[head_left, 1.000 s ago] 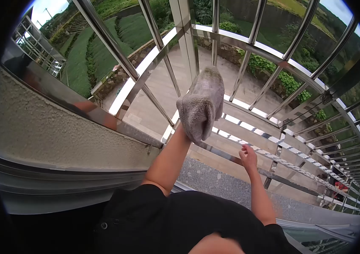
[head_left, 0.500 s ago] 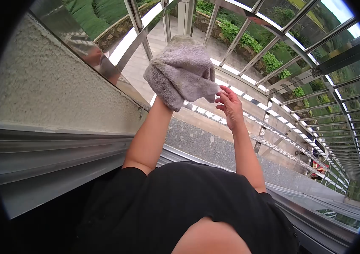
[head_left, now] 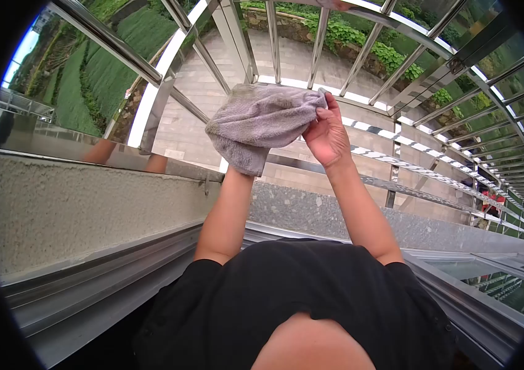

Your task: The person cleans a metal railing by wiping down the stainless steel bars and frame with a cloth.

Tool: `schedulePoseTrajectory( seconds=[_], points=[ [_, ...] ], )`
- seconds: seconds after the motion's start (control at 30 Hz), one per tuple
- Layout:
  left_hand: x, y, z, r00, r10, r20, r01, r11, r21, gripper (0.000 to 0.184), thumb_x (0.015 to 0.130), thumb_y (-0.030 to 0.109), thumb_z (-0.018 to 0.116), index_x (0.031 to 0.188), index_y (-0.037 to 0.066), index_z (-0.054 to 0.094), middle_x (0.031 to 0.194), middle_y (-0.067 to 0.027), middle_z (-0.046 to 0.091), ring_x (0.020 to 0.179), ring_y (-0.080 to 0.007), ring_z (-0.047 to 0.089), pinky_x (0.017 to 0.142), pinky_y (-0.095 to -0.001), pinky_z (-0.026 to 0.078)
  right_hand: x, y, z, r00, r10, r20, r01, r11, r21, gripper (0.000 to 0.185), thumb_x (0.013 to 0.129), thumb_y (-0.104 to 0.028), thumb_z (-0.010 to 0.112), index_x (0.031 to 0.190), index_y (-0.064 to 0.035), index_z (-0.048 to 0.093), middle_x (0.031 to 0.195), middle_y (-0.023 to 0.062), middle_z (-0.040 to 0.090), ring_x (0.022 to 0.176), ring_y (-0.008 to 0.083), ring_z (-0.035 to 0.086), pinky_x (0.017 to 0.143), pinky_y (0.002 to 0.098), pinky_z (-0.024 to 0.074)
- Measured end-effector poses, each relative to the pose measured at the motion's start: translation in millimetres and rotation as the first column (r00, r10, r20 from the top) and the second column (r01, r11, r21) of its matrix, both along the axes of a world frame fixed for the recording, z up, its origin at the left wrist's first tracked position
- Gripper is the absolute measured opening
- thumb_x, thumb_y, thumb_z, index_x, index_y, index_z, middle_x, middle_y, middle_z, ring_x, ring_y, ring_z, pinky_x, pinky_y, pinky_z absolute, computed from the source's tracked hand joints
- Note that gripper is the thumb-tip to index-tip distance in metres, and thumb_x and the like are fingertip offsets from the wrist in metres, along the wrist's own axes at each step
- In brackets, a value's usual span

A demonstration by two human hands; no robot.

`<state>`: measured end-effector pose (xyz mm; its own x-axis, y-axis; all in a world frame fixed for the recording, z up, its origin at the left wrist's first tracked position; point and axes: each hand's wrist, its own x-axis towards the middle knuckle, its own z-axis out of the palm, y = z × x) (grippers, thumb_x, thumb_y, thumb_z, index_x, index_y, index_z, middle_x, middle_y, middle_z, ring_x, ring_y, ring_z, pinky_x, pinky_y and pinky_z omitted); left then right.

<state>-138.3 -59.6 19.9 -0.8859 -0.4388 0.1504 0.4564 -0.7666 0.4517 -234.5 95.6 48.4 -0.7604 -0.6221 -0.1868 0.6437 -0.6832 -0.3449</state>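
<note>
A greyish-purple cleaning cloth [head_left: 265, 120] with dirty, greenish-brown patches is draped over my left hand. The cloth hides that hand's fingers, and only my left forearm [head_left: 228, 209] shows below it. My right hand [head_left: 328, 132] pinches the right corner of the cloth between thumb and fingers and stretches it sideways. Behind the cloth stand the steel bars [head_left: 318, 46] of a window cage. Below my wrists runs a speckled grey stone sill [head_left: 299, 203].
A rough plastered wall [head_left: 89, 209] with a metal window track [head_left: 108, 271] lies to the left. On the right are a sliding window frame [head_left: 459, 290] and more curved railing [head_left: 508, 129]. Far below are a paved walk [head_left: 194, 123] and greenery [head_left: 360, 40].
My right hand has taken hold of the cloth's corner and pulled it up and out to the right. The camera view has shifted, showing more of the left side.
</note>
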Motion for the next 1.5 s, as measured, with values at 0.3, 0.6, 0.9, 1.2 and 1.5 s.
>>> schedulePoseTrajectory(
  seconds=[0.3, 0.6, 0.9, 1.2, 1.5],
  points=[
    [-6.1, -0.1, -29.7, 0.583, 0.812, -0.043, 0.075, -0.106, -0.992, 0.051, 0.091, 0.035, 0.059, 0.132, 0.007, 0.047, 0.132, -0.0133, 0.05, 0.125, -0.0263, 0.044, 0.108, -0.0388, 0.031, 15.7, 15.1, -0.3, 1.0, 0.023, -0.005, -0.023, 0.997, -0.076, 0.061, 0.079, 0.01, 0.053, 0.128, -0.0267, 0.047, 0.129, 0.0025, 0.052, 0.118, 0.0235, 0.052, 0.097, 0.0438, 0.0449],
    [-33.8, 2.1, -33.3, 0.517, 0.85, -0.097, 0.132, -0.192, -0.973, 0.042, 0.092, 0.033, 0.055, 0.125, 0.008, 0.051, 0.125, -0.0135, 0.054, 0.115, -0.0277, 0.049, 0.099, -0.0394, 0.037, 50.8, 6.5, 6.8, 0.983, 0.183, -0.018, -0.184, 0.972, -0.143, 0.075, 0.08, 0.01, 0.054, 0.142, -0.0295, 0.036, 0.139, -0.0023, 0.044, 0.126, 0.0184, 0.046, 0.103, 0.0403, 0.0426],
    [-74.1, -19.4, 57.0, 0.537, 0.805, -0.252, -0.044, -0.271, -0.961, 0.033, 0.094, 0.031, 0.051, 0.119, 0.009, 0.054, 0.118, -0.0136, 0.057, 0.106, -0.0291, 0.055, 0.089, -0.0401, 0.043, 37.5, 64.6, -55.1, 0.917, 0.328, -0.226, -0.101, 0.739, 0.666, 0.049, 0.088, -0.003, 0.053, 0.136, -0.0034, 0.042, 0.105, 0.0091, 0.062, 0.084, 0.0151, 0.062, 0.072, 0.0264, 0.0492],
    [-125.1, -31.7, 150.7, 0.526, 0.748, -0.404, 0.289, -0.604, -0.743, 0.028, 0.095, 0.029, 0.047, 0.112, 0.01, 0.058, 0.111, -0.0138, 0.061, 0.096, -0.0305, 0.06, 0.08, -0.0408, 0.048, 56.7, 190.9, -180.1, 0.88, 0.304, -0.365, 0.244, 0.37, 0.896, 0.025, 0.089, -0.005, 0.049, 0.11, 0.0014, 0.06, 0.085, 0.0071, 0.066, 0.067, 0.0102, 0.06, 0.059, 0.0223, 0.0456],
    [-177.4, -54.1, 129.3, 0.306, 0.851, -0.427, -0.053, -0.433, -0.9, 0.018, 0.089, 0.023, 0.049, 0.085, 0.011, 0.063, 0.081, -0.0137, 0.064, 0.068, -0.0345, 0.061, 0.059, -0.0418, 0.047, 75.6, 209.3, -199.7, 0.907, 0.294, -0.302, 0.215, 0.291, 0.932, 0.023, 0.09, -0.005, 0.048, 0.109, 0.0004, 0.06, 0.083, 0.0065, 0.066, 0.067, 0.0096, 0.06, 0.057, 0.0213, 0.0451]
  ],
)
